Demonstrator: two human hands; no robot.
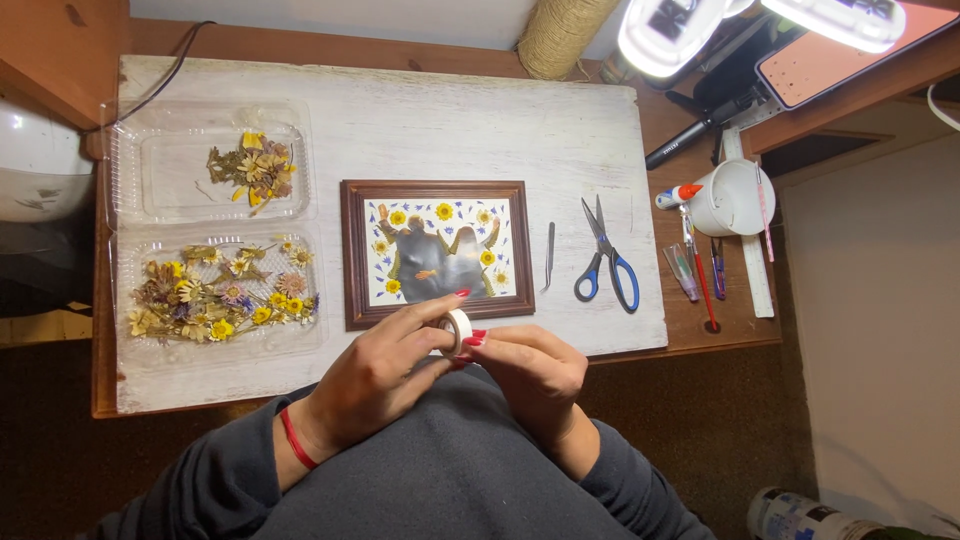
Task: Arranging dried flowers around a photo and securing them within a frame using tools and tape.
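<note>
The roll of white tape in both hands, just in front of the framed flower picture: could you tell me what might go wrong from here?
1. The white tape roll sits close over the wooden frame; a loose sticky end could catch the pressed flowers inside it.
2. The left hand and right hand work at the board's edge, so a dropped roll would likely fall to the floor.
3. The scissors and tweezers lie beyond the right hand; a hurried reach might knock them.

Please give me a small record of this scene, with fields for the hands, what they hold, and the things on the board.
left hand: grips the roll from the left
right hand: fingers on the roll's right side
held thing: small white tape roll, between both hands
in front of hands: brown picture frame with pressed flowers
right of frame: tweezers, then blue-handled scissors
left side: two clear plastic trays holding dried flowers
surface: white board
</note>
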